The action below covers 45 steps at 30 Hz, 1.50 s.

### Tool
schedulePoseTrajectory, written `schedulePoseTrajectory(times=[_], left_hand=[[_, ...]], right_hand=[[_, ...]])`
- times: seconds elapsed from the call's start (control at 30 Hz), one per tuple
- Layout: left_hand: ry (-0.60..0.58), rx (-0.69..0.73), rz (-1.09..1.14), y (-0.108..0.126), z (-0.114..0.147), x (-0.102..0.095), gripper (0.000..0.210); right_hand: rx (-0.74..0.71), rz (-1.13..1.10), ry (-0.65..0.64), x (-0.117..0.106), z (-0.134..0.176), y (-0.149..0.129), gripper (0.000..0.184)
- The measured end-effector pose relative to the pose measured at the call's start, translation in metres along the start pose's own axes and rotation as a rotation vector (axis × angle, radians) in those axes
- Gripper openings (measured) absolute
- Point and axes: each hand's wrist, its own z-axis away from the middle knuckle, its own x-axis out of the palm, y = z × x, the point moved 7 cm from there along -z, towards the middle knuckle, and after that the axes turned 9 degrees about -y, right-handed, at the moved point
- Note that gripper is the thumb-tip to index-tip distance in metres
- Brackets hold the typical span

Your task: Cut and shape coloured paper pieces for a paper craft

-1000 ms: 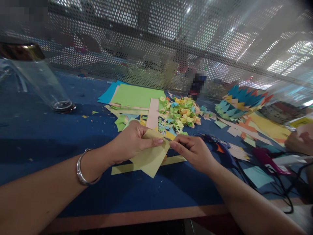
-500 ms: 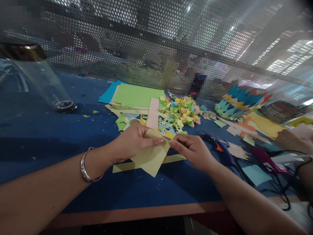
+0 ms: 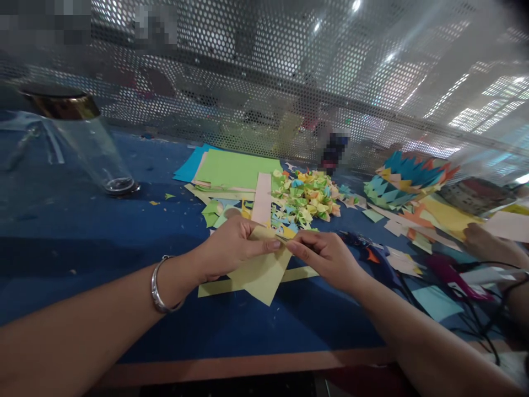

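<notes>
My left hand (image 3: 233,249) holds a pale yellow sheet of paper (image 3: 264,275) by its upper part, thumb on top; the sheet's lower corners hang towards me. At the sheet's upper right edge my right hand (image 3: 324,255) is closed in a pinch. A thin, slender thing (image 3: 281,237) sticks out from its fingertips against the paper; whether it is a tool or a folded paper edge I cannot tell. Beneath the sheet, a pale yellow paper strip (image 3: 219,288) lies on the blue table (image 3: 165,336). A pink paper strip (image 3: 262,199) lies just beyond my hands.
Behind are green sheets (image 3: 243,168) and a heap of small folded paper pieces (image 3: 312,193). A clear bottle (image 3: 95,149) stands left. To the right are a blue glue gun (image 3: 384,264), a zigzag paper ring (image 3: 405,179), cables and another person's hand (image 3: 491,245).
The view has shifted slightly, so everything appears a little lower. Both my hands keep the same hold on the paper. The other person's hand has moved slightly, with a pale sheet by it.
</notes>
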Motion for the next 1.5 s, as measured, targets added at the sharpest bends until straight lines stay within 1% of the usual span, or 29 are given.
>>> schedulePoseTrajectory(times=[0.13, 0.3, 0.47, 0.63, 0.8, 0.87, 1.03, 1.27, 1.4, 1.5], left_hand=[[0.000, -0.015, 0.056, -0.001, 0.000, 0.000, 0.040], [0.021, -0.007, 0.052, 0.001, 0.001, -0.001, 0.035], [0.038, -0.009, 0.077, 0.001, 0.001, -0.003, 0.032], [-0.006, -0.026, 0.104, -0.002, -0.001, 0.000, 0.031], [-0.037, -0.014, 0.102, 0.002, -0.001, 0.003, 0.030], [-0.019, -0.012, 0.078, 0.006, 0.001, 0.001, 0.031], [0.072, -0.004, 0.019, 0.017, 0.005, -0.008, 0.026], [0.098, -0.067, 0.030, 0.011, 0.001, -0.005, 0.025], [0.070, -0.065, 0.045, 0.007, -0.001, -0.004, 0.026], [0.087, -0.062, 0.010, 0.008, -0.001, -0.005, 0.027]], right_hand=[[0.002, -0.028, -0.010, 0.000, -0.002, -0.003, 0.046], [-0.042, -0.037, -0.015, -0.001, -0.005, -0.007, 0.045], [-0.052, -0.039, -0.026, -0.001, -0.010, -0.007, 0.044], [-0.049, -0.034, -0.041, 0.001, -0.012, -0.005, 0.045], [-0.072, -0.044, -0.042, 0.002, -0.012, -0.004, 0.045], [-0.073, -0.046, -0.034, 0.001, -0.012, -0.003, 0.045], [-0.070, -0.063, -0.010, -0.003, -0.012, 0.002, 0.044], [-0.093, -0.090, -0.027, -0.006, -0.012, 0.002, 0.045], [-0.105, -0.071, -0.027, -0.005, -0.012, 0.002, 0.045], [-0.092, -0.067, -0.031, -0.005, -0.012, 0.004, 0.045]])
